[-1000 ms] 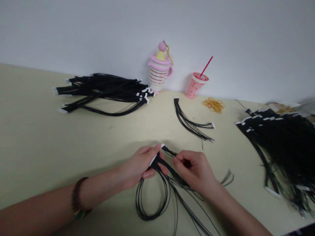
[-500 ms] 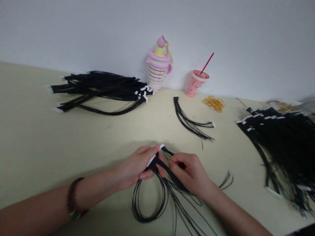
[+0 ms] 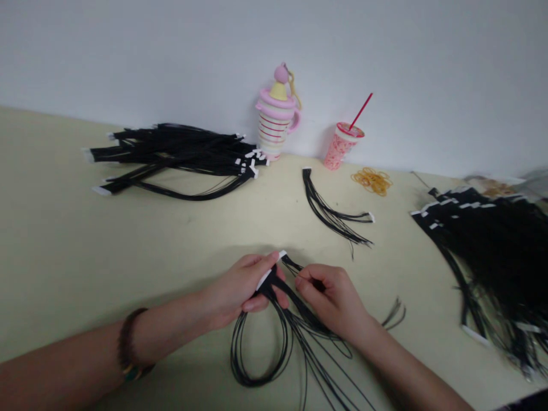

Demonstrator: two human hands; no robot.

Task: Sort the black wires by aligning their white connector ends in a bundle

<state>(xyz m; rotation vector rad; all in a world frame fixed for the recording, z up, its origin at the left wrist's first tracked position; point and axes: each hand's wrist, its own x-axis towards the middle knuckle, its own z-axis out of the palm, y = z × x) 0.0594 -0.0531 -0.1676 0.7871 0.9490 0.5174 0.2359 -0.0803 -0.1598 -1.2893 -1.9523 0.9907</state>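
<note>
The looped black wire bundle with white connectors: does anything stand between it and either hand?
Nothing visible does. The left hand grips the looped black wire bundle near its white connectors, and the right hand pinches its wires.

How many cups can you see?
2. The striped cup stands by the wall, near a pile of black wires; the pink cup with a red straw stands to the right, near the yellow bands.
</note>
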